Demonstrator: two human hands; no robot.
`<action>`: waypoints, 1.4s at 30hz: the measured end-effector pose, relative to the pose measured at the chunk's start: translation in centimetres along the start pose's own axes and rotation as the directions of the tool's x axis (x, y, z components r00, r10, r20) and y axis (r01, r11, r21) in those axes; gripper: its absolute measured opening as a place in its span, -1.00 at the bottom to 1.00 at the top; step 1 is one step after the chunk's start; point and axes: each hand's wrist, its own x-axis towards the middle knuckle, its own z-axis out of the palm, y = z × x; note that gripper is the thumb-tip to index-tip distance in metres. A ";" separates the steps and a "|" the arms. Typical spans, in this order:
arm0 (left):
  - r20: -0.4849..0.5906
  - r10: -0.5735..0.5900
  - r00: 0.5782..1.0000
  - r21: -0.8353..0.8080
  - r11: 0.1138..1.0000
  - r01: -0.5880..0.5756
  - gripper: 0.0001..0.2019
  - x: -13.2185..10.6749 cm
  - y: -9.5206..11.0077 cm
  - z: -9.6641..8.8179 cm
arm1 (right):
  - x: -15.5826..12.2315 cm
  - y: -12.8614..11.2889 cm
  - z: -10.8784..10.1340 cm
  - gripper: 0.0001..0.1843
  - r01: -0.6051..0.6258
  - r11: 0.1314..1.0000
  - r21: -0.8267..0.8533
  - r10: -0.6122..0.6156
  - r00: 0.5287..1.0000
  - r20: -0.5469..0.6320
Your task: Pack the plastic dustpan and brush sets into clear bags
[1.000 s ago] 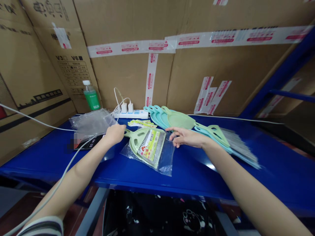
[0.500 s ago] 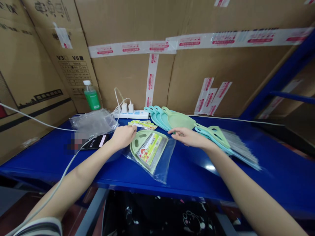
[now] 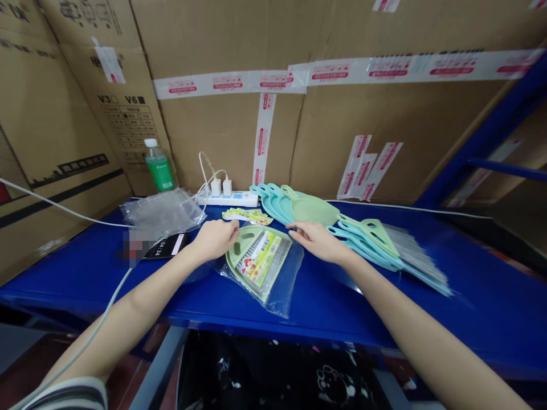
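Observation:
A light green dustpan (image 3: 234, 263) lies flat on the blue table with a grey-bristled brush and a yellow printed card (image 3: 264, 256) on it. All of this is inside a clear plastic bag (image 3: 280, 304). My left hand (image 3: 215, 239) is closed at the bag's upper left edge, beside the dustpan's handle end; its fingertips are partly hidden. By the upper right corner of the dustpan, my right hand (image 3: 314, 239) has its fingers stretched out and holds nothing. Whether its fingertips touch the bag cannot be made out.
Behind lie several yellow cards (image 3: 248, 215) and a power strip (image 3: 235, 198). Blue and green dustpans (image 3: 316, 209) overlap at the back; brushes (image 3: 376, 239) are stacked to the right. Clear bags (image 3: 164, 210), a phone (image 3: 166, 246) and a green bottle (image 3: 159, 168) stand left. Cardboard (image 3: 222, 131) walls the back.
My right hand has moved left, closer to the bagged dustpan, uncovering more of the blue brush handles. My left hand has barely shifted, and the dustpan stays in place.

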 end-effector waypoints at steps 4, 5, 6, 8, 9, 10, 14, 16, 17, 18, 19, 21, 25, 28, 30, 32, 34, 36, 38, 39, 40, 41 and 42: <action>0.000 0.003 1.000 -0.005 1.000 -0.003 -0.72 0.0 -0.1 -0.1 | 0.2 -0.1 0.3 -0.75 0.046 0.997 -0.061 -0.045 0.999 0.011; -0.003 0.003 1.000 -0.013 1.000 -0.003 -0.72 0.0 -0.1 -0.1 | 0.2 -0.1 0.3 -0.78 0.055 0.996 -0.067 -0.054 0.998 0.011; -0.007 0.001 1.000 -0.020 1.000 -0.001 -0.72 0.0 -0.1 -0.1 | 0.2 -0.1 0.3 -0.80 0.057 0.996 -0.067 -0.056 0.998 0.013; -0.012 0.002 1.000 -0.036 0.999 -0.003 -0.72 0.1 -0.2 -0.2 | 0.1 -0.1 0.3 -0.80 0.043 0.998 -0.051 -0.041 0.999 0.027; -0.015 0.007 1.000 -0.045 0.999 -0.008 -0.71 0.1 -0.2 -0.2 | 0.1 -0.1 0.3 -0.79 0.033 0.999 -0.039 -0.032 0.999 0.035; -0.020 0.018 1.000 -0.058 0.998 -0.019 -0.71 0.1 -0.2 -0.2 | 0.1 0.0 0.3 -0.79 0.025 0.999 -0.029 -0.024 0.999 0.044; -0.052 0.071 0.996 -0.099 0.992 -0.076 -0.71 0.1 -0.3 -0.2 | -0.1 0.0 0.1 -0.82 0.010 1.000 -0.003 -0.010 0.996 0.087; -0.050 0.075 0.996 -0.086 0.993 -0.079 -0.69 0.1 -0.3 -0.2 | -0.1 -0.1 -0.1 -0.84 0.006 1.000 0.003 -0.006 0.994 0.112; -0.047 0.072 0.996 -0.075 0.994 -0.075 -0.69 0.1 -0.3 -0.1 | -0.2 -0.2 -0.2 -0.84 0.004 1.000 0.006 -0.005 0.992 0.125; -0.044 0.069 0.997 -0.066 0.995 -0.072 -0.68 0.0 -0.3 -0.1 | -0.2 -0.2 -0.3 -0.85 0.003 1.000 0.010 -0.004 0.990 0.140; -0.042 0.069 0.997 -0.060 0.996 -0.072 -0.68 0.0 -0.3 -0.1 | -0.2 -0.3 -0.4 -0.85 0.002 1.000 0.013 -0.005 0.988 0.157; -0.041 0.080 0.996 -0.064 0.995 -0.082 -0.67 0.0 -0.3 0.0 | -0.4 -0.3 -0.7 -0.84 0.004 1.000 0.023 -0.009 0.980 0.199; -0.053 0.128 0.990 -0.091 0.987 -0.133 -0.66 0.0 -0.4 0.1 | -0.8 -0.3 -1.4 -0.84 0.017 0.999 0.050 -0.031 0.950 0.312; -0.069 0.156 0.985 -0.091 0.983 -0.162 -0.66 0.1 -0.5 0.3 | -1.0 -0.4 -1.6 -0.81 -0.016 0.994 0.111 -0.027 0.926 0.377; -0.078 0.171 0.982 -0.091 0.980 -0.178 -0.66 0.1 -0.5 0.4 | -1.0 -0.4 -1.4 -0.77 -0.052 0.987 0.154 -0.005 0.938 0.346; -0.097 0.187 0.978 -0.086 0.977 -0.196 -0.67 0.1 -0.6 0.5 | -0.8 -0.5 -0.9 -0.76 -0.056 0.986 0.154 0.011 0.961 0.275; -0.121 0.206 0.971 -0.071 0.974 -0.215 -0.67 0.1 -0.6 0.6 | -0.6 -0.6 -0.3 -0.76 -0.029 0.992 0.126 0.001 0.977 0.214; -0.137 0.219 0.966 -0.054 0.972 -0.228 -0.68 0.2 -0.7 0.7 | -0.3 -0.6 0.2 -0.71 0.005 0.994 0.107 -0.025 0.983 0.182; -0.149 0.226 0.963 -0.040 0.971 -0.234 -0.68 0.2 -0.8 0.8 | -0.2 -0.5 0.5 -0.65 0.022 0.992 0.121 -0.045 0.981 0.191; -0.158 0.227 0.961 -0.033 0.971 -0.235 -0.68 0.2 -0.8 0.9 | -0.1 -0.5 0.5 -0.62 0.020 0.991 0.136 -0.049 0.976 0.212; -0.165 0.232 0.959 -0.026 0.971 -0.240 -0.68 0.2 -0.8 1.0 | -0.1 -0.5 0.5 -0.60 0.014 0.988 0.152 -0.050 0.970 0.236; -0.171 0.237 0.956 -0.019 0.970 -0.244 -0.68 0.2 -0.8 1.0 | -0.2 -0.4 0.4 -0.58 0.008 0.986 0.168 -0.052 0.964 0.261; -0.174 0.243 0.954 -0.013 0.969 -0.249 -0.68 0.2 -0.8 1.1 | -0.3 -0.4 0.3 -0.55 0.000 0.983 0.183 -0.053 0.957 0.284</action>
